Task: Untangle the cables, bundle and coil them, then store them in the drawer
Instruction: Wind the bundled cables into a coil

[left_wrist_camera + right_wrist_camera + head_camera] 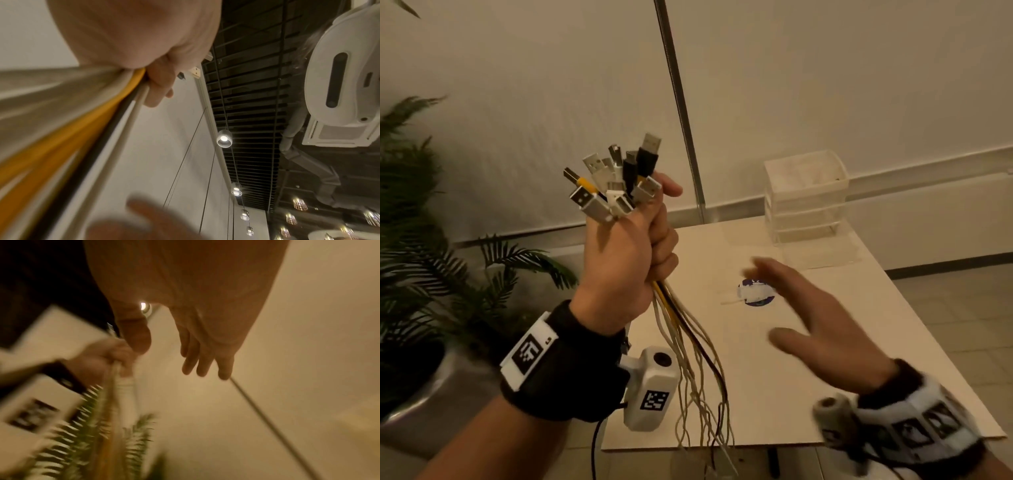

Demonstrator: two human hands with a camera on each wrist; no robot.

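Head view shows my left hand (631,263) raised in front of me, fist clenched round the cables (688,346) just below their plugs (616,181). The plugs fan out above my knuckles, white, black and one yellow-collared, all gathered at one end. Below my fist the cords hang loose beside each other, white, yellow and black, down past the near edge of the desk (825,383). My right hand (822,329) is released, fingers spread and blurred, holding nothing, over the desk and apart from the cords. From the left wrist camera the yellow and black cords (96,123) run straight out of my grip.

I judge the untangling mostly done: the ends are collected and the strands hang fairly separate, though low down they cross and I cannot tell whether knots remain. Coiling and tying are left. The clear drawer unit (806,195) stands at the far end of the desk, its drawers apparently closed, so storing is untouched
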